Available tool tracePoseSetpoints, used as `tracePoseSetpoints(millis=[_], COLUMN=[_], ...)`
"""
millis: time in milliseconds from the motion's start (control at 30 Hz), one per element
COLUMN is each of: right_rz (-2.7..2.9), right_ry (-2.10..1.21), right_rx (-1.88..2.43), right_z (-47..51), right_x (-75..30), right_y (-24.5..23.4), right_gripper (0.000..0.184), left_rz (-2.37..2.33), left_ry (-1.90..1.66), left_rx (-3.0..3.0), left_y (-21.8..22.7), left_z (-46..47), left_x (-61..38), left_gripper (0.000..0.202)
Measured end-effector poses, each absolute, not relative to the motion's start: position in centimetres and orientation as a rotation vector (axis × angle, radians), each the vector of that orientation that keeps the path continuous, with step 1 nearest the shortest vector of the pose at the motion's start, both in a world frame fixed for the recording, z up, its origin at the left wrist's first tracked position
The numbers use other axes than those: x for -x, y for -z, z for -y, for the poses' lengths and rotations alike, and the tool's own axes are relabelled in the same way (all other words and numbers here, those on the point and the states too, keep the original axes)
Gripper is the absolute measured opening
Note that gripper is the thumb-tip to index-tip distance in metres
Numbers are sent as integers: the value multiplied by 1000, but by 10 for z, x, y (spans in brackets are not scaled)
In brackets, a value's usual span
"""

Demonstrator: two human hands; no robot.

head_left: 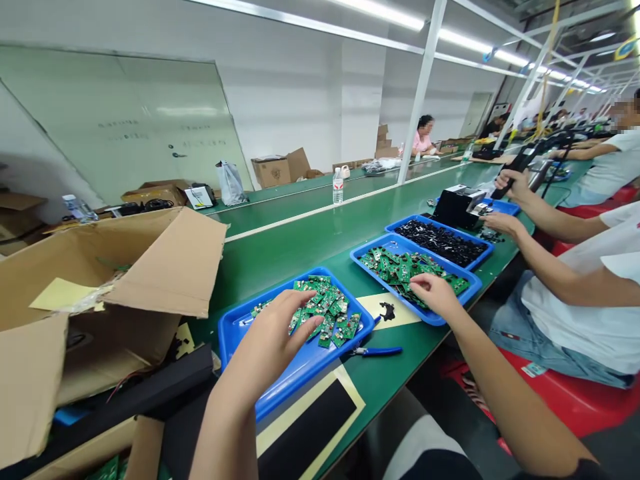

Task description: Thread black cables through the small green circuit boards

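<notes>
My left hand (270, 343) reaches over a blue tray (237, 343), thumb and fingers apart, nothing visible between them. Small green circuit boards (327, 307) lie heaped in that tray, just beyond my fingertips. At the near side of a second blue tray (367, 270), my right hand (439, 297) is closed in a pinch over more green circuit boards (400, 267). Whatever sits between those fingertips, if anything, is too small to make out. Blue-handled pliers (377, 351) rest on the green table between the trays, beside a yellow sheet (407, 319) bearing small black pieces (387, 311).
A large open cardboard box (165, 267) stands at left. Near the table edge lies a black strip on yellow backing (313, 427). Beyond my right hand is a tray of black parts (440, 241). A co-worker in white (575, 280) handles parts at right. A bottle (338, 187) stands behind.
</notes>
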State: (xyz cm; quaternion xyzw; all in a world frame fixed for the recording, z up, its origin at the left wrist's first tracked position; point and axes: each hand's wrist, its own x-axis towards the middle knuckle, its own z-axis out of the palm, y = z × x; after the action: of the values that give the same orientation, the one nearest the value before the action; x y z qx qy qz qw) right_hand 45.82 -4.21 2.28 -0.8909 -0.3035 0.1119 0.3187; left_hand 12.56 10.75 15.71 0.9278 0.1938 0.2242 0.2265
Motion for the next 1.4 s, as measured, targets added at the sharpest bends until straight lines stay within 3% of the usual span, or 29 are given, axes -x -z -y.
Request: tracePoseSetpoints(millis=[200,600,1033,1400], right_rz=[1014,1032,1019,1139], right_ry=[-661,-650,-823,-988], right_rx=[2449,2821,2880,2849], right_z=[30,15,13,19], right_x=[-410,-402,-407,-410], right_y=[-16,-15,-27,-29], right_gripper=[30,32,32,32], left_rz=[-496,-478,-474,-468], left_ry=[-642,-595,-619,-1345], left_rx=[-2586,-2531,-2524,-2407], left_y=[-159,-161,-170,-199], left_z=[-105,-104,-98,-31], left_x=[-126,-123,-113,-28], left_gripper=[27,30,29,28])
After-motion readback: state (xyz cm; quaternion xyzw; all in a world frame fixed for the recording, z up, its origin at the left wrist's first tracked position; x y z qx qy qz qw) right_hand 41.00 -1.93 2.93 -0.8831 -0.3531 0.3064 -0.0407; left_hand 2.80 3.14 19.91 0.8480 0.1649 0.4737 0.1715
